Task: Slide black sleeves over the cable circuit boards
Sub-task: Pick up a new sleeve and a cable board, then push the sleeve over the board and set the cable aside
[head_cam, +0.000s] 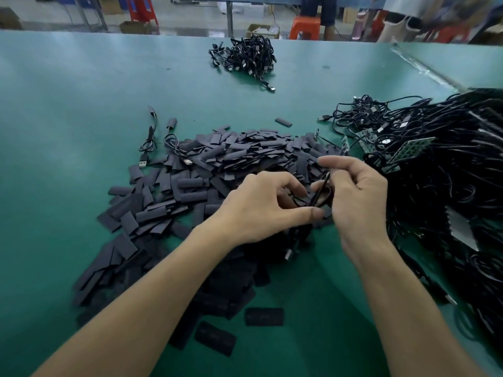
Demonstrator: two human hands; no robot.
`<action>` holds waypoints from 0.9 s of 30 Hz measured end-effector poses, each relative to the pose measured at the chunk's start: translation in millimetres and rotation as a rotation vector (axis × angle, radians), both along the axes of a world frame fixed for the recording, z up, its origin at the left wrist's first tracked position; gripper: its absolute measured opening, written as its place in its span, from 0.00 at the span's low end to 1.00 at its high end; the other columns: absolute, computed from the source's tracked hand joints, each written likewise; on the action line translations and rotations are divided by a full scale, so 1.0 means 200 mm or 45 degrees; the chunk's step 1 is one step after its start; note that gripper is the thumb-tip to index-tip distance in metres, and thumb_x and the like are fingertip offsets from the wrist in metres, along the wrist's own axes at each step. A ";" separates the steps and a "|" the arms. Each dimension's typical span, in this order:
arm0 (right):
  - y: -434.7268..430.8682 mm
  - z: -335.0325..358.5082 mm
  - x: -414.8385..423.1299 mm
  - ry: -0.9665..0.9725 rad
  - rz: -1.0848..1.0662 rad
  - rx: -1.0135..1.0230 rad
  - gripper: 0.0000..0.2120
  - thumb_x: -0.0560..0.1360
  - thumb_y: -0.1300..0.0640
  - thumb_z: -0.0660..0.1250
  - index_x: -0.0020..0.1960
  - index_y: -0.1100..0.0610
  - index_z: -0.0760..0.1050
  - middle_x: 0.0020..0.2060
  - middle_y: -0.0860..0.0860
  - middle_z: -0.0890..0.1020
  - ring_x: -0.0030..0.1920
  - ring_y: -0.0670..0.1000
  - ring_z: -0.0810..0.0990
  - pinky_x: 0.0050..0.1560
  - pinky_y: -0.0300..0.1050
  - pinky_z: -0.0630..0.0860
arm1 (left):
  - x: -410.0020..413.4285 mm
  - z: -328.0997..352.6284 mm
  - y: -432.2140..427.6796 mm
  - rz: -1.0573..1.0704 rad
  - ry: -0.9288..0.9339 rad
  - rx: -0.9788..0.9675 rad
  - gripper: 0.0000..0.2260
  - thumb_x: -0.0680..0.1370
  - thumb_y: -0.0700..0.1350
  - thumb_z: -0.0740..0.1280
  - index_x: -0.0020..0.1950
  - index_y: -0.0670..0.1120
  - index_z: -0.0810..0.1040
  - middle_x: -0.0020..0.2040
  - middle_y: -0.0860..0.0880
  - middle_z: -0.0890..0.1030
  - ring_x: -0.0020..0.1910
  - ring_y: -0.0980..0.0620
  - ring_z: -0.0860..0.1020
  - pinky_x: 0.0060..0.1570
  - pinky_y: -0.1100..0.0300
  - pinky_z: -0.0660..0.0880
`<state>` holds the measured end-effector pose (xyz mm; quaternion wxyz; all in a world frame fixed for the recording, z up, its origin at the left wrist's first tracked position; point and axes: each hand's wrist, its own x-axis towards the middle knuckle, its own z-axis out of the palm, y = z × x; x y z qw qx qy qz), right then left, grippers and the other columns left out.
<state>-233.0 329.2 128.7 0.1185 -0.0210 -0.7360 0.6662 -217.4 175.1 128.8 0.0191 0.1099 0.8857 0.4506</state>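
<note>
Nearest me, the right hand [359, 191] pinches a thin black cable [322, 186] at centre. The left hand [258, 205] curls beside it; I cannot tell what it holds. Beneath them the sleeve pile [190, 170] spreads toward eight o'clock. Tangled cables [449, 172] with circuit boards [408, 151] lie at three.

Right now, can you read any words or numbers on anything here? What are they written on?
No words or numbers can be read here.
On the flat black sleeves nearest the camera: faint marks, too blurred to read.
On the green circuit boards among the tangled black cables: tiny marks, too small to read.
On the brown cardboard boxes on the floor behind: no text that can be made out.
</note>
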 end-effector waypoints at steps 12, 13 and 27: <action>0.01 0.01 -0.01 -0.038 0.098 -0.432 0.08 0.77 0.65 0.68 0.49 0.53 0.77 0.33 0.45 0.80 0.33 0.44 0.79 0.33 0.38 0.73 | -0.04 0.04 -0.14 -0.064 0.375 -0.360 0.13 0.78 0.59 0.66 0.57 0.56 0.83 0.46 0.58 0.81 0.50 0.53 0.79 0.50 0.47 0.77; 0.01 0.00 -0.01 -0.035 0.088 -0.423 0.08 0.77 0.66 0.68 0.50 0.53 0.77 0.34 0.45 0.80 0.33 0.45 0.79 0.34 0.38 0.73 | -0.04 0.03 -0.17 -0.068 0.375 -0.390 0.12 0.78 0.59 0.67 0.58 0.56 0.82 0.46 0.58 0.80 0.50 0.53 0.78 0.50 0.47 0.77; -0.04 -0.05 0.00 0.017 0.214 0.031 0.06 0.76 0.57 0.71 0.45 0.47 0.84 0.37 0.42 0.85 0.37 0.40 0.81 0.38 0.31 0.74 | 0.07 0.02 -0.34 0.235 0.320 -0.806 0.15 0.73 0.52 0.70 0.60 0.58 0.79 0.54 0.57 0.77 0.58 0.52 0.72 0.59 0.53 0.66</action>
